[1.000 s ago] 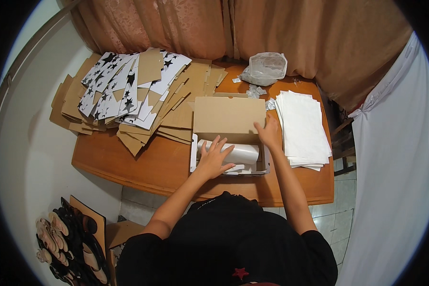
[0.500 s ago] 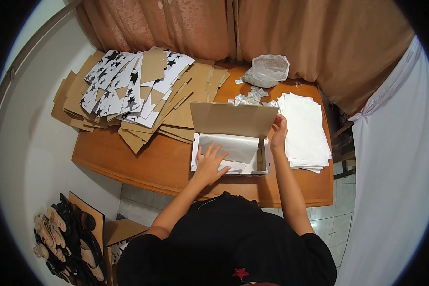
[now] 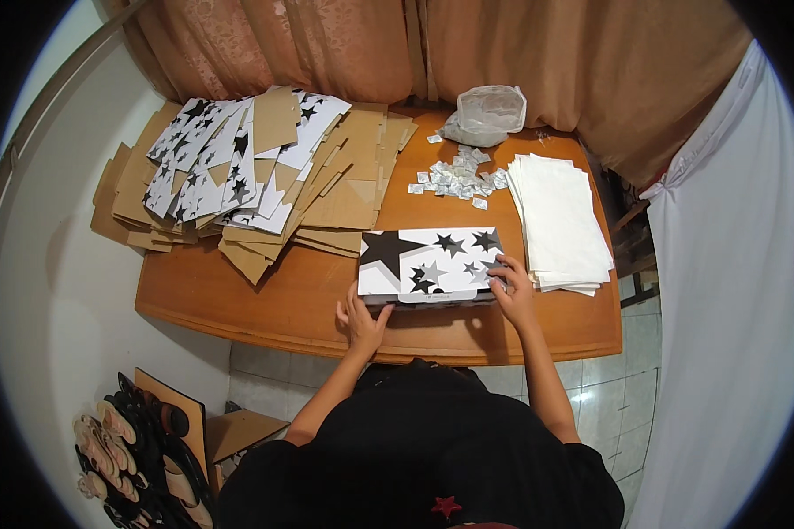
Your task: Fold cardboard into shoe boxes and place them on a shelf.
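Note:
A white shoe box (image 3: 432, 262) printed with black and grey stars lies at the middle of the table's near side, its lid down over the top. At its front left corner is my left hand (image 3: 362, 324), fingers along the side and thumb by the front. My right hand (image 3: 513, 295) grips the right end, with fingertips over the lid's edge. The inside of the box is hidden now. Close to my right hand lies a stack of white paper sheets (image 3: 560, 220).
Flat cardboard pieces (image 3: 348, 198), some star-printed, are heaped at the table's left. Small clear packets (image 3: 459, 179) lie scattered behind the box, near an open plastic bag (image 3: 492, 113). Several shoes (image 3: 150, 450) are piled on the lower left. Curtains hang behind the wooden table (image 3: 265, 309).
The lid was upright and has come down, covering the white paper inside. My left hand has moved out of the box to its left corner; my right hand has come down and nearer along the right end.

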`<state>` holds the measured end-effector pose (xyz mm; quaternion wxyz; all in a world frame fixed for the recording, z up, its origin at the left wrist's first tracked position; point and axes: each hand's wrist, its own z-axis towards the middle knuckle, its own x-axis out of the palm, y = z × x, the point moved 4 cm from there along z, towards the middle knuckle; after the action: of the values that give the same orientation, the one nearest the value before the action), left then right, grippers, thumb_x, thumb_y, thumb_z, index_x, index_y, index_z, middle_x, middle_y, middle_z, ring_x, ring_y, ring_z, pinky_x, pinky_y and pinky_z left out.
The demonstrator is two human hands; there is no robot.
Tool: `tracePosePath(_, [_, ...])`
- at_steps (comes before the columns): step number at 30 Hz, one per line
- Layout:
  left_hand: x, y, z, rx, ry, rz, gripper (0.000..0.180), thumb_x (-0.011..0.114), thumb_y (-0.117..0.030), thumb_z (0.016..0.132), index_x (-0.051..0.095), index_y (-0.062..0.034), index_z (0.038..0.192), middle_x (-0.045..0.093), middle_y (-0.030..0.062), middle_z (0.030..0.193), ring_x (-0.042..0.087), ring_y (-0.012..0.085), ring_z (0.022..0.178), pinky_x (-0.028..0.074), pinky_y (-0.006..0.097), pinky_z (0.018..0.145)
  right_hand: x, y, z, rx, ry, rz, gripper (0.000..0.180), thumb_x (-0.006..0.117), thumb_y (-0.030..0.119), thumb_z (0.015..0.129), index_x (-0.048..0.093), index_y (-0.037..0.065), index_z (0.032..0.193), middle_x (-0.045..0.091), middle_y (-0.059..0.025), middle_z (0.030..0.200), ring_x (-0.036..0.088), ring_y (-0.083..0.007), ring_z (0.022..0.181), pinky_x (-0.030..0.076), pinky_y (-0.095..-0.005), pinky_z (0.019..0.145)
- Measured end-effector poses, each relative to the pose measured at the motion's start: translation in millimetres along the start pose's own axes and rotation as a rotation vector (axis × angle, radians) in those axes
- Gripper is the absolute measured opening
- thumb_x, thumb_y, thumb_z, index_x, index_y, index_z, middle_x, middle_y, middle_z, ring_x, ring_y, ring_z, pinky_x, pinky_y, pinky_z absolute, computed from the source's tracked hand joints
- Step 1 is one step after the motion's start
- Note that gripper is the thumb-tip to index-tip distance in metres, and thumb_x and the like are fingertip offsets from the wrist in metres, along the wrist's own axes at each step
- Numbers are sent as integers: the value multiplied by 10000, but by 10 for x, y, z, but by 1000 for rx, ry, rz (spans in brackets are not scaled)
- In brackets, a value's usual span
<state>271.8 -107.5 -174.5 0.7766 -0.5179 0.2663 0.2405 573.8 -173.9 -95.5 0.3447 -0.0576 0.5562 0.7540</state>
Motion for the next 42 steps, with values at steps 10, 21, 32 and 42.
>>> tracePosePath(10, [216, -202, 376, -50, -45, -472, 567, 640, -236, 798, 358, 19, 1219, 444, 239, 1164, 421, 372, 1078, 281, 455, 950, 217, 355, -66, -48, -190, -584, 440, 764, 342, 630, 647, 131, 997, 508, -154, 1149, 439, -335, 1052, 387, -453, 869])
tracePosePath(21, [334, -773, 210, 341, 87, 117, 514, 593, -337, 782, 480, -107, 1228, 270, 171, 1280, 170, 357, 1222, 125, 544, 982, 358, 200, -128, -102, -364, -545, 383, 775, 291, 635, 683, 129, 970, 539, -131, 1099, 440, -327, 1033, 405, -419, 859])
tracePosePath(32, [369, -760, 212, 383, 135, -15, 418, 643, -301, 730, 547, -197, 1123, 274, 166, 1287, 177, 357, 1226, 145, 530, 985, 415, 156, -159, -78, -382, -529, 347, 748, 242, 681, 673, 137, 1003, 532, -128, 1120, 429, -337, 1067, 374, -445, 903])
tracePosePath(42, [392, -638, 255, 511, 154, 104, 367, 640, -210, 732, 562, -226, 1089, 221, 140, 1408, 120, 362, 1325, 73, 583, 1022, 462, 80, -250, -167, -334, -530, 288, 638, 149, 762, 654, 127, 1048, 508, -142, 1198, 398, -353, 1153, 247, -493, 1020])
